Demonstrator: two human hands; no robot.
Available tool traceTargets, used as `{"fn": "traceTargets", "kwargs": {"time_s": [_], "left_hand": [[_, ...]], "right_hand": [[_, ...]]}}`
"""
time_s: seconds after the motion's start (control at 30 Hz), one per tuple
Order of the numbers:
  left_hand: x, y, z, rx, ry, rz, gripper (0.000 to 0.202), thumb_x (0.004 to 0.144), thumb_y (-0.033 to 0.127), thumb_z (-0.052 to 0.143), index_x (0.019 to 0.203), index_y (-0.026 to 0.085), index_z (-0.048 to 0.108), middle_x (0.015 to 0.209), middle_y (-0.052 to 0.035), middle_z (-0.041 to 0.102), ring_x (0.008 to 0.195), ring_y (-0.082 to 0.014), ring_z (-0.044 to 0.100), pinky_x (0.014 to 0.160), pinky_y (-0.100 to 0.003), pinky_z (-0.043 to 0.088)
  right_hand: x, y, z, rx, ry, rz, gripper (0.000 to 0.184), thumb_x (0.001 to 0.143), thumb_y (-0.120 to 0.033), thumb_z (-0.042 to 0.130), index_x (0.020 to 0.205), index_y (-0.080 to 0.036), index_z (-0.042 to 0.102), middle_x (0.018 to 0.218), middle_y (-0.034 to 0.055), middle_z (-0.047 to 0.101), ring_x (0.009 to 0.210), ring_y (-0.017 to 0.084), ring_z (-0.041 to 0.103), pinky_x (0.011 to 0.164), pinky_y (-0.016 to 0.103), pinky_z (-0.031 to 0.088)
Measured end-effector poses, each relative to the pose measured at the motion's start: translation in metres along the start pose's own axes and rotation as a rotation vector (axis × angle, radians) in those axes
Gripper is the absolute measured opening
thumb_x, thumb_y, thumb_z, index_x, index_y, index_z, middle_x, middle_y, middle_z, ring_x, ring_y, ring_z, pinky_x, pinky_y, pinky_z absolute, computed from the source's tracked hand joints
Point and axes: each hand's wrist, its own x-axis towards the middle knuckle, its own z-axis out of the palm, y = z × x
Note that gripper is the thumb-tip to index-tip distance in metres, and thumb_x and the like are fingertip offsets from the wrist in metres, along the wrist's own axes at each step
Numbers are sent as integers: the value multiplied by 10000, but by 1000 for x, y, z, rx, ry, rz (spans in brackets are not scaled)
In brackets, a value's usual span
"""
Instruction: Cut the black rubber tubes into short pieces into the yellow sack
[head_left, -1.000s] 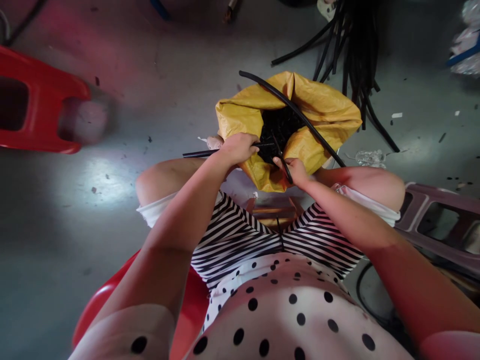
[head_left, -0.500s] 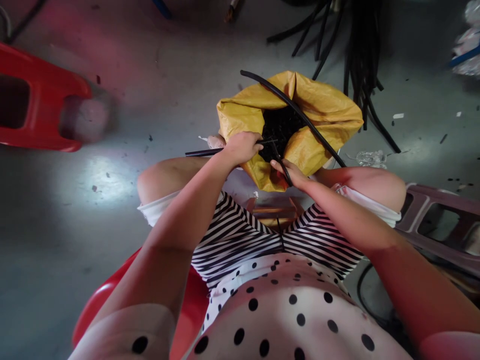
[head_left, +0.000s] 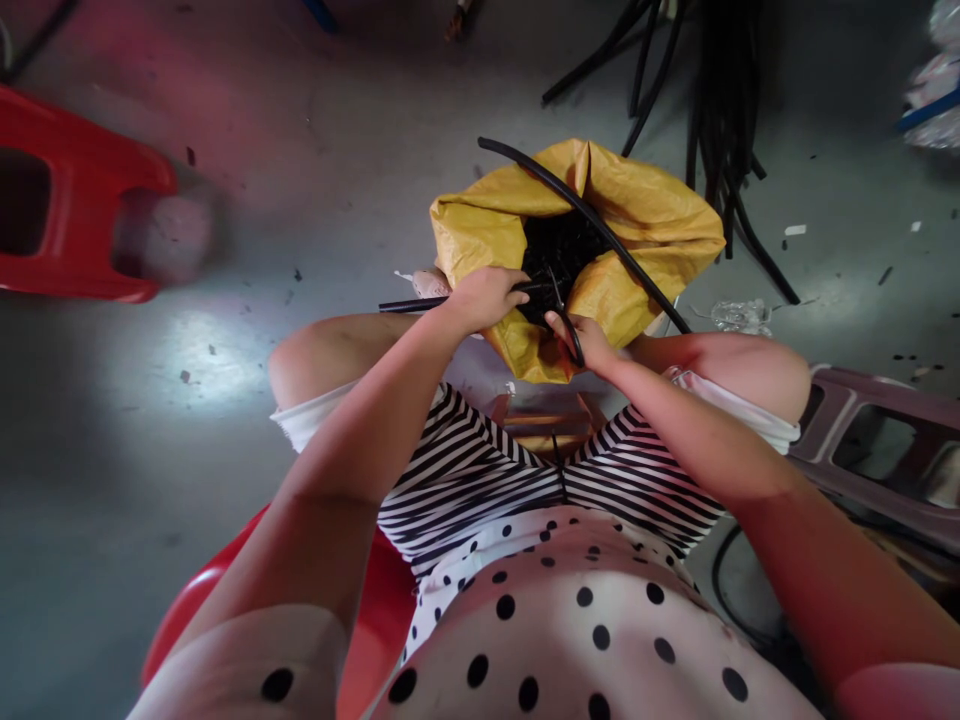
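I sit over an open yellow sack (head_left: 637, 215) full of black tube pieces, between my knees. My left hand (head_left: 484, 297) is closed around a thin ribbed black tube (head_left: 409, 303) that sticks out to the left and reaches into the sack mouth. My right hand (head_left: 589, 342) is closed on a short black tool or tube piece (head_left: 571, 335) at the sack's near rim, close to the tube's end. A long black hose (head_left: 600, 228) lies diagonally across the sack.
A red plastic stool (head_left: 67, 200) stands at the left. A bundle of long black hoses (head_left: 712, 110) lies on the grey floor beyond the sack. A grey stool (head_left: 877, 440) is at my right. I sit on a red seat (head_left: 225, 590).
My left hand has pushed the ribbed tube slightly rightward toward the sack, so less of it sticks out left. My right hand has shifted a little at the rim.
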Motion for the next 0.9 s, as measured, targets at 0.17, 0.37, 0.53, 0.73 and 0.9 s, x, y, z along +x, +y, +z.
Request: {"fn": "traceTargets", "kwargs": {"time_s": [0.17,0.37,0.53,0.73,0.9], "left_hand": [[-5,-13,-11,31,9,-78,428,1087,366,590,1431,270,824,1383,-117,830,1290,-325,757,1076,-385,578],[-2,-20,-9,85,46,-127,400,1060,383,621,1387,309,839,1322,-89,848,1272,-326,759,1030,-378,585],[-2,-22,-12,64,97,-161,416,1061,410,620,1414,329,827,1329,-70,842,1280,-330,757,1046,-391,588],[-5,-11,-12,91,51,-120,437,1067,383,621,1455,306,806,1342,-89,840,1284,-339,760,1051,-395,582],[-7,-5,-12,81,-11,-91,446,1073,367,618,1471,307,809,1382,-86,829,1306,-340,744,1074,-392,571]], "right_hand": [[2,3,-3,21,85,-25,833,867,-1064,608,692,-252,554,586,29,602,551,170,558,565,313,436],[-5,-2,-6,74,34,4,814,868,-1045,647,748,-242,587,601,26,621,565,179,585,552,313,444],[-5,-4,-5,88,-50,44,733,977,-952,625,862,-228,646,686,30,686,633,181,637,592,298,476],[-2,-1,-3,95,-83,22,735,978,-960,610,862,-236,651,696,32,685,640,189,635,616,313,478],[-1,0,-3,98,-66,17,764,949,-1000,597,851,-244,650,706,41,692,641,200,643,624,329,492]]}}
